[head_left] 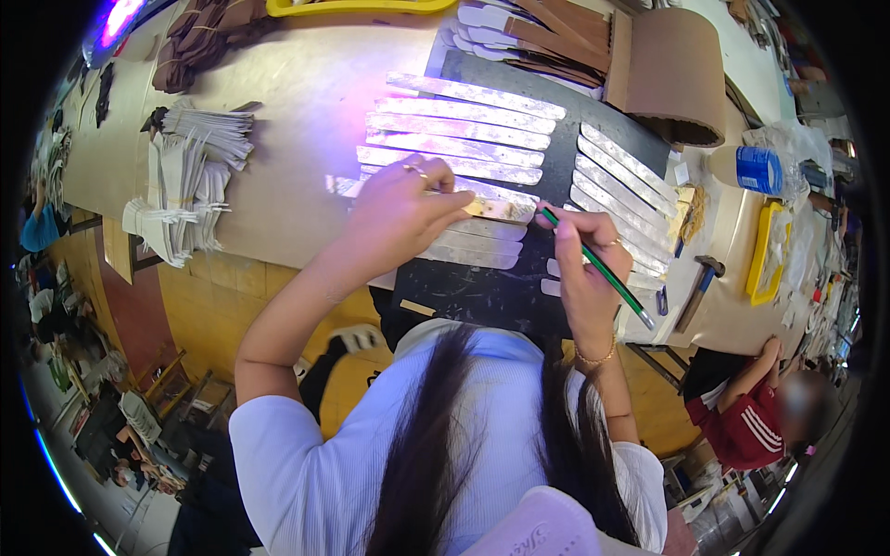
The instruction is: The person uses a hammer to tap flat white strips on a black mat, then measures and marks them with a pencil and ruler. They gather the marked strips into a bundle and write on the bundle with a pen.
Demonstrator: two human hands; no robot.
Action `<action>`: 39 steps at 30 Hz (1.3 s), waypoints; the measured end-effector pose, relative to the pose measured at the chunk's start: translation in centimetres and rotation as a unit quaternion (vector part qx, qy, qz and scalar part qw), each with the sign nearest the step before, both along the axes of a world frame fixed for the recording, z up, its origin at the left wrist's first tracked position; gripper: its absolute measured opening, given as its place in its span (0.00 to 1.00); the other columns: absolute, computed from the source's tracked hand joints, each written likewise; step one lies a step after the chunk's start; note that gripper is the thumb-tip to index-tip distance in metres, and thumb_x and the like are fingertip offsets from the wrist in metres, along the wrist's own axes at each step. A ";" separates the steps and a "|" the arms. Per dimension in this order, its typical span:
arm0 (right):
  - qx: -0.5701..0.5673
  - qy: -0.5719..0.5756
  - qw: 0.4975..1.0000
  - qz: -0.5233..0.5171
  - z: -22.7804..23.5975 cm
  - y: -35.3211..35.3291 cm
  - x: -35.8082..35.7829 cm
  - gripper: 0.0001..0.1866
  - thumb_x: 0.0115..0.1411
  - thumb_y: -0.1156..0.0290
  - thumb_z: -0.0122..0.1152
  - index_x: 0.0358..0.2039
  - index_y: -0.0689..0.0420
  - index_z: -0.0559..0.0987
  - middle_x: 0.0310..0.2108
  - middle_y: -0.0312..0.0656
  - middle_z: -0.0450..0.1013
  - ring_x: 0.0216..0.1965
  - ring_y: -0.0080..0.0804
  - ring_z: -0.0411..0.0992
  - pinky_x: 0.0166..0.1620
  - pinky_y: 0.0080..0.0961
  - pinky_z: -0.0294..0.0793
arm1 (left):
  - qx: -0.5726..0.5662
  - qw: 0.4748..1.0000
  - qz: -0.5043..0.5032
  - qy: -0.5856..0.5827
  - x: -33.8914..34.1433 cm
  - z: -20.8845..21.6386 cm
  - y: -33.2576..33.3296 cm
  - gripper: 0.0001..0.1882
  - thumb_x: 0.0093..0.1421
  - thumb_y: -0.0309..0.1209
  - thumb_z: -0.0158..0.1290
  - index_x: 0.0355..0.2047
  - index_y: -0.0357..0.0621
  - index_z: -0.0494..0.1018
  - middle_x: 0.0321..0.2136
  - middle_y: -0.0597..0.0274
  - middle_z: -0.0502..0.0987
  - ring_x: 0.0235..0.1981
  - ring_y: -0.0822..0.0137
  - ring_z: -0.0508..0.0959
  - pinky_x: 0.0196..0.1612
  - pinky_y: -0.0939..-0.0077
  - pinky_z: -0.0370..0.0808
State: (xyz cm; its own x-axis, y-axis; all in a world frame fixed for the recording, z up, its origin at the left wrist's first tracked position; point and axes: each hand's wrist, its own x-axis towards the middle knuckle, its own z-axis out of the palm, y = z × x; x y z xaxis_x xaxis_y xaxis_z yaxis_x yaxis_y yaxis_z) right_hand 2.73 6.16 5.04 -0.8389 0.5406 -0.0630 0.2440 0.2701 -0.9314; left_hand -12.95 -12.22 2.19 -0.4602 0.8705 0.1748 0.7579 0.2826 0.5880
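Tan surface (297, 120), yellow floor (218, 301) at 9 o'clock, curled brown board (672, 79) at 2. Matte black mat (464, 295) carries slim, round-ended silvery strips (468, 120). Left hand (403, 204): fingers on tan-patched strip (508, 208), 1 o'clock off centre, can't tell if gripping; right hand (586, 287) grasps green pencil (608, 272).

A bare stretch of the desk (297, 167) is lying open between the white bundles (176, 190) and the pale strips (464, 132); rightward, a hammer (697, 295) and blue-banded container (758, 170) are obstructing, while a brown roll (672, 74) is blocking the far side.
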 end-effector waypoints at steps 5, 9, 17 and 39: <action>-0.019 0.022 1.000 -0.008 -0.2 0.4 2.2 0.06 0.67 0.74 0.59 0.40 0.64 0.79 0.36 0.43 0.83 0.22 0.16 0.71 0.28 0.16 0.71 | -0.014 0.999 -0.017 -0.043 0.6 1.2 -2.3 0.12 0.52 0.31 0.67 0.38 0.47 0.85 0.31 0.64 0.76 0.34 0.62 0.76 0.36 0.68 0.73; -0.038 -0.024 0.999 0.010 -0.8 -0.6 2.6 0.06 0.66 0.75 0.61 0.41 0.63 0.79 0.34 0.40 0.82 0.24 0.17 0.71 0.30 0.16 0.71 | 0.005 0.999 -0.016 -0.037 1.6 0.4 -2.3 0.13 0.52 0.30 0.67 0.39 0.47 0.84 0.32 0.64 0.76 0.35 0.62 0.75 0.37 0.67 0.73; 0.000 0.013 1.000 0.013 -1.4 -1.1 3.1 0.05 0.63 0.76 0.63 0.39 0.61 0.79 0.27 0.39 0.77 0.23 0.19 0.69 0.28 0.18 0.68 | 0.004 1.000 -0.005 0.002 1.5 -0.9 -1.2 0.11 0.52 0.32 0.67 0.37 0.49 0.85 0.31 0.66 0.75 0.36 0.62 0.74 0.40 0.66 0.71; 0.006 0.000 1.000 0.022 -0.7 -1.2 3.3 0.04 0.63 0.77 0.63 0.39 0.62 0.79 0.31 0.40 0.80 0.24 0.20 0.72 0.30 0.18 0.71 | 0.003 0.999 -0.010 0.048 1.9 -1.4 -1.0 0.11 0.52 0.36 0.66 0.37 0.54 0.85 0.31 0.69 0.74 0.36 0.64 0.72 0.42 0.66 0.66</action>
State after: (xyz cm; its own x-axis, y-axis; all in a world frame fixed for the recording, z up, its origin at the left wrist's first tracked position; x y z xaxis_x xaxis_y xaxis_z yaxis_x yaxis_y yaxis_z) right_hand 6.02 4.92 4.34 -0.8620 0.5037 -0.0570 0.2321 0.2923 -0.9277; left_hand -11.05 -13.22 0.75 -0.4239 0.8779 0.2226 0.8163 0.2639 0.5138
